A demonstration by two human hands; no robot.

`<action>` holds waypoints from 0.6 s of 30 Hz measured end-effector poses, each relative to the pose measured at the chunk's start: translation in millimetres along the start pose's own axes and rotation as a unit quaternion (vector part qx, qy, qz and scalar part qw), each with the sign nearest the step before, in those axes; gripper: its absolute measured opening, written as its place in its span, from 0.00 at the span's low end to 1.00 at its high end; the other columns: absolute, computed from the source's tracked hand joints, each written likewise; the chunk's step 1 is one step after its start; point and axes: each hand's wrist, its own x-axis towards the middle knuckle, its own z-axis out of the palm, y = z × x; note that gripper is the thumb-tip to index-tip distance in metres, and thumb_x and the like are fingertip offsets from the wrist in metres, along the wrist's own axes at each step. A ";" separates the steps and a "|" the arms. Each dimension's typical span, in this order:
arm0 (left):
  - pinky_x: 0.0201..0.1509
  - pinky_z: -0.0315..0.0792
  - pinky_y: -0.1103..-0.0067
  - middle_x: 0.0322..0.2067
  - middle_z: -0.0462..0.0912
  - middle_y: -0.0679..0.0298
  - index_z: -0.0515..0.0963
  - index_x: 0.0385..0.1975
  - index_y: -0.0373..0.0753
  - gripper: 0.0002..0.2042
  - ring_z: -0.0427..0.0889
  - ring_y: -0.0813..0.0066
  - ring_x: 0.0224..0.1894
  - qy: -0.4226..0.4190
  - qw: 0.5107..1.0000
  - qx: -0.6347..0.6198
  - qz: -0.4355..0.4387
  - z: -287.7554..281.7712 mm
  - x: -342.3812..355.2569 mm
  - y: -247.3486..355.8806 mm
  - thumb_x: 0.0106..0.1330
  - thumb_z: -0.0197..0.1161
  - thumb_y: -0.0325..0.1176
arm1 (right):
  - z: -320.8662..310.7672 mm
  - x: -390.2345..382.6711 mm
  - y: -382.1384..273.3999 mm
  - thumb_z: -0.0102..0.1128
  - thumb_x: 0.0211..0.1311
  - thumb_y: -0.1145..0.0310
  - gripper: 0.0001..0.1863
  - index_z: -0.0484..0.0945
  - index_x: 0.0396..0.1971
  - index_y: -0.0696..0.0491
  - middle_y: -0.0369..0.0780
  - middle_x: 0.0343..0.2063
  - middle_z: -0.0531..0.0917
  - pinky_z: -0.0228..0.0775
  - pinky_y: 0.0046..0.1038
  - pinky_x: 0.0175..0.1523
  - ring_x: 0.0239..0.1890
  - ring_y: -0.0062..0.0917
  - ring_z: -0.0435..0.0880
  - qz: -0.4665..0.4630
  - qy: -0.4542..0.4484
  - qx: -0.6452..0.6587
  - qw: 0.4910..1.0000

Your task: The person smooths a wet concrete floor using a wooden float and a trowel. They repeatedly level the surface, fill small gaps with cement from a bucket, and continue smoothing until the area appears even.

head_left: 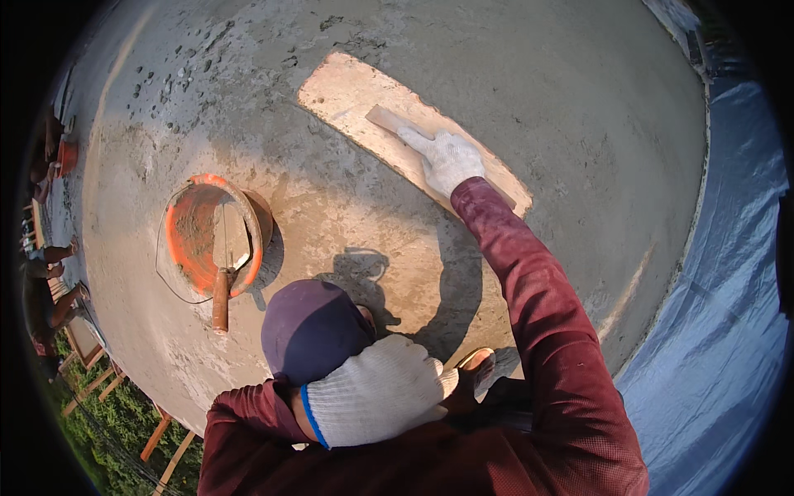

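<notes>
Concrete [331,186] underlies the float [356,97], right hand [453,161] grasping its handle [384,119] centrally, probably for balance. Left hand [376,393]: I can't tell its grasp.

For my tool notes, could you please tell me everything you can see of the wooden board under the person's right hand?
The board is a long, pale plank, apparently wooden, with rough, worn edges. A narrower brown strip runs lengthwise along its top as a handle. It lies seemingly flat on grey concrete, slanting from upper left to lower right. The gloved right hand grips the strip.
</notes>
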 end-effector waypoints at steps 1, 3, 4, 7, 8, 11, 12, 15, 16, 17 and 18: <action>0.45 0.80 0.65 0.32 0.84 0.57 0.82 0.41 0.38 0.16 0.88 0.57 0.39 0.024 0.999 0.020 0.026 -1.7 2.6 0.0 0.68 0.64 0.47 | -4.1 15.7 -3.3 0.55 0.69 0.74 0.40 0.65 0.76 0.21 0.49 0.37 0.84 0.81 0.47 0.43 0.40 0.43 0.88 0.024 -0.007 -0.003 1.000; 0.46 0.80 0.65 0.34 0.84 0.58 0.81 0.41 0.38 0.16 0.87 0.57 0.40 0.007 0.998 -0.010 0.063 -9.1 7.6 -1.4 0.68 0.65 0.46 | -3.3 7.8 -8.0 0.54 0.70 0.73 0.39 0.63 0.76 0.20 0.50 0.38 0.84 0.82 0.47 0.44 0.41 0.45 0.88 0.053 0.005 0.020 0.998; 0.47 0.79 0.66 0.35 0.84 0.58 0.81 0.41 0.37 0.17 0.87 0.57 0.41 0.009 0.997 -0.017 0.080 -14.3 9.0 -3.0 0.67 0.66 0.46 | -0.2 -10.9 -8.3 0.54 0.70 0.74 0.40 0.62 0.76 0.19 0.51 0.38 0.84 0.82 0.47 0.44 0.42 0.46 0.88 0.042 0.042 0.037 0.998; 0.49 0.78 0.65 0.39 0.85 0.59 0.81 0.46 0.36 0.18 0.86 0.58 0.44 0.016 0.996 -0.057 0.070 -26.2 5.5 -4.3 0.65 0.70 0.43 | 23.0 -127.1 -6.2 0.56 0.72 0.71 0.36 0.67 0.74 0.21 0.50 0.41 0.85 0.82 0.48 0.46 0.43 0.47 0.88 0.065 -0.048 0.044 0.996; 0.50 0.79 0.65 0.40 0.86 0.59 0.81 0.48 0.36 0.19 0.87 0.59 0.44 0.004 0.996 -0.071 0.046 -27.6 3.9 -5.3 0.65 0.70 0.43 | 25.6 -154.0 4.3 0.57 0.72 0.70 0.34 0.68 0.73 0.22 0.49 0.41 0.85 0.82 0.48 0.46 0.42 0.48 0.88 0.064 -0.047 0.042 0.996; 0.50 0.79 0.66 0.43 0.87 0.58 0.81 0.54 0.37 0.21 0.87 0.59 0.46 -0.003 0.996 -0.074 0.038 -26.0 2.8 -7.2 0.65 0.70 0.43 | 9.4 -143.4 69.3 0.59 0.71 0.67 0.37 0.63 0.76 0.23 0.48 0.40 0.86 0.82 0.48 0.49 0.44 0.47 0.89 0.124 0.004 -0.005 0.992; 0.49 0.79 0.66 0.42 0.86 0.59 0.80 0.54 0.37 0.21 0.87 0.59 0.45 -0.003 0.996 -0.070 0.049 -25.0 3.1 -7.6 0.66 0.70 0.43 | -6.1 -126.6 99.5 0.60 0.71 0.66 0.36 0.63 0.75 0.24 0.49 0.40 0.86 0.82 0.48 0.49 0.44 0.46 0.89 0.150 0.052 0.012 0.987; 0.46 0.79 0.65 0.40 0.87 0.58 0.80 0.53 0.37 0.21 0.87 0.57 0.43 -0.016 0.995 -0.080 0.050 -24.4 3.6 -7.0 0.68 0.68 0.44 | -50.7 -98.6 154.2 0.61 0.70 0.66 0.35 0.63 0.74 0.28 0.51 0.40 0.87 0.81 0.49 0.48 0.44 0.47 0.89 0.310 0.120 -0.002 0.943; 0.46 0.79 0.64 0.40 0.87 0.58 0.80 0.53 0.37 0.20 0.87 0.56 0.43 -0.021 0.996 -0.074 0.036 -26.1 3.2 -6.0 0.68 0.68 0.44 | -57.9 -104.3 155.9 0.61 0.70 0.67 0.35 0.63 0.74 0.29 0.52 0.39 0.87 0.81 0.50 0.48 0.44 0.48 0.89 0.316 0.188 -0.004 0.930; 0.46 0.79 0.63 0.40 0.87 0.57 0.81 0.53 0.36 0.20 0.87 0.55 0.42 -0.031 0.996 -0.078 0.015 -28.1 2.8 -5.4 0.68 0.68 0.44 | -59.6 -119.9 151.1 0.61 0.69 0.67 0.37 0.61 0.75 0.30 0.53 0.38 0.86 0.81 0.52 0.47 0.44 0.50 0.88 0.316 0.165 0.026 0.934; 0.45 0.79 0.63 0.40 0.87 0.56 0.81 0.53 0.36 0.20 0.87 0.53 0.42 -0.057 0.995 -0.081 -0.031 -29.5 2.7 -4.8 0.68 0.68 0.43 | -53.5 -141.3 138.7 0.62 0.68 0.66 0.38 0.59 0.76 0.30 0.55 0.39 0.86 0.80 0.53 0.48 0.44 0.53 0.88 0.339 0.094 0.045 0.935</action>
